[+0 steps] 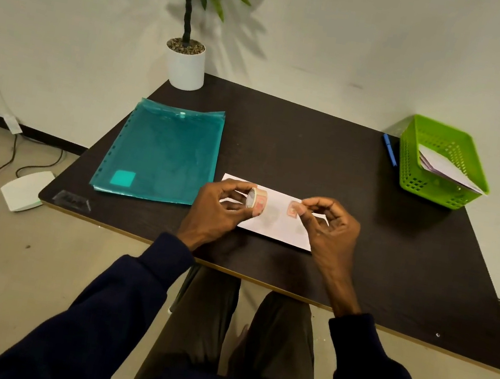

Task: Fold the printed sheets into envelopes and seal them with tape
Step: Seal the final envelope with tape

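A folded white sheet point(272, 226) lies flat on the dark table point(298, 151), near its front edge. Just above it, my left hand point(215, 213) holds a small roll of patterned pinkish tape point(256, 202) between thumb and fingers. My right hand point(331, 226) pinches the free end of the tape strip point(294, 209), pulled out to the right of the roll. Both hands hover over the sheet and cover part of it.
A teal plastic document wallet point(162, 151) lies left of the sheet. A green basket point(438, 161) holding folded papers stands at the back right, a blue pen point(390, 150) beside it. A potted plant point(185, 62) stands at the back edge.
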